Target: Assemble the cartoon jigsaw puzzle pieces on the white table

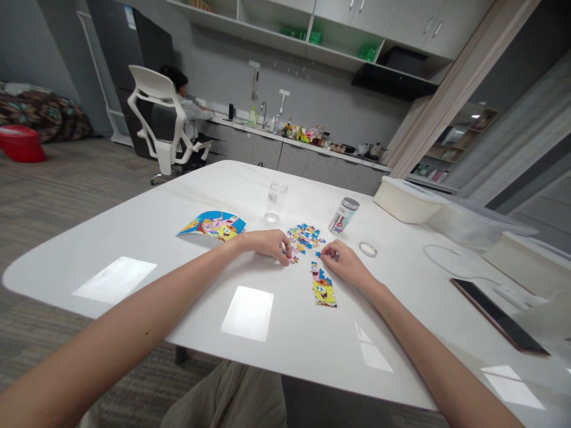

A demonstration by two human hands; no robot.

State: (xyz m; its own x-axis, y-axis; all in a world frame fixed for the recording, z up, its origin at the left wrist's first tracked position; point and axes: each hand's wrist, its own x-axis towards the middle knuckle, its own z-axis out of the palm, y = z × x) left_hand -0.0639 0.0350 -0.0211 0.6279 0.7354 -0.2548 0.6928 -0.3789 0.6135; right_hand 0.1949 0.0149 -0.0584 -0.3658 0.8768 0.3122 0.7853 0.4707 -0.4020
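A heap of loose jigsaw pieces (306, 236) in blue, yellow and pink lies on the white table. My left hand (273, 244) is at the heap's near left edge, its fingers curled together on a small pinkish jigsaw piece (294, 260). On the other side, my right hand (341, 260) pinches a blue jigsaw piece (318, 254) between thumb and fingers. Just below that piece lies a joined strip of jigsaw (325, 290) with a yellow cartoon face and a pink one. A curled picture sheet (214, 225) with similar cartoon figures rests beyond my left forearm.
Behind the heap stand a clear jar (275, 203) and a labelled can with a silver lid (344, 216). A ring-shaped lid (368, 249) lies right of my hand. Farther right are a tablet (497, 315), a white cable and storage boxes (408, 202). A person (191, 111) sits by the counter.
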